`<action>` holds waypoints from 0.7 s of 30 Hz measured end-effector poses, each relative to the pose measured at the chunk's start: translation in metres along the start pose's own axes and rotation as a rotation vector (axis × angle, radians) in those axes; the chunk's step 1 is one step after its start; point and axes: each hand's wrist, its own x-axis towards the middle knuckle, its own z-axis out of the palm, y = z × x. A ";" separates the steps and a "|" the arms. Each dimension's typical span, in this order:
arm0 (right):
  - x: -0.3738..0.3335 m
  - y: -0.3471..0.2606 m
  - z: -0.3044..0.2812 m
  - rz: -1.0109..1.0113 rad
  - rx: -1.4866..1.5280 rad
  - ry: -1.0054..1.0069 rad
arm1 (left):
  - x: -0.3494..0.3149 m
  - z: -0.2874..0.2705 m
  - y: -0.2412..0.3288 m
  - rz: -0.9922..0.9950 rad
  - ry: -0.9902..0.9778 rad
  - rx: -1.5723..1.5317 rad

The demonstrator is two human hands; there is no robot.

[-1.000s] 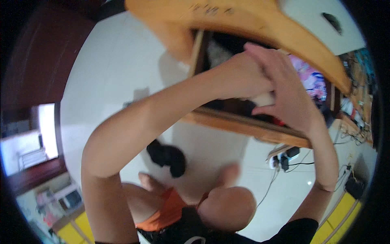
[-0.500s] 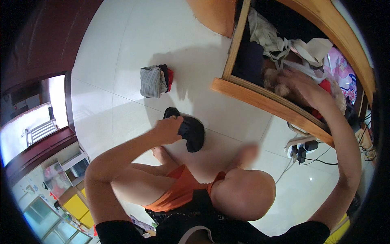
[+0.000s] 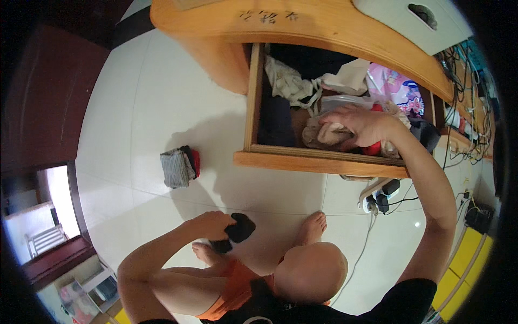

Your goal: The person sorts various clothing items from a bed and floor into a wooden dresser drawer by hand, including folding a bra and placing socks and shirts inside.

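Observation:
My left hand (image 3: 217,223), closed, grips a soft black cloth item (image 3: 240,228) above the floor between my legs. Part of the black cloth hangs below the fingers; its kind is unclear. My right hand (image 3: 362,127) reaches into an open wooden drawer (image 3: 318,161), fingers curled round a beige cloth bundle (image 3: 330,134). Close by it in the drawer are red cloth (image 3: 373,149), a clear plastic bag (image 3: 345,101), a pink and purple package (image 3: 395,89), crumpled pale cloth (image 3: 287,81) and dark cloth (image 3: 276,125).
A folded stack of striped grey, black and red clothes (image 3: 177,168) sits on the tiled floor to the left. Below the drawer front lies a power strip (image 3: 371,201) with plugs and cables. A white box (image 3: 418,24) stands on the wooden desk (image 3: 216,21); tangled wires hang at right.
My view has shifted, showing more of the desk top. The black cloth in my left hand looks more bunched up. My right hand stays in the drawer at the beige bundle.

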 end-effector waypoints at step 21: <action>-0.067 -0.069 -0.073 -0.184 0.374 1.032 | -0.006 -0.222 0.182 0.796 1.188 -0.815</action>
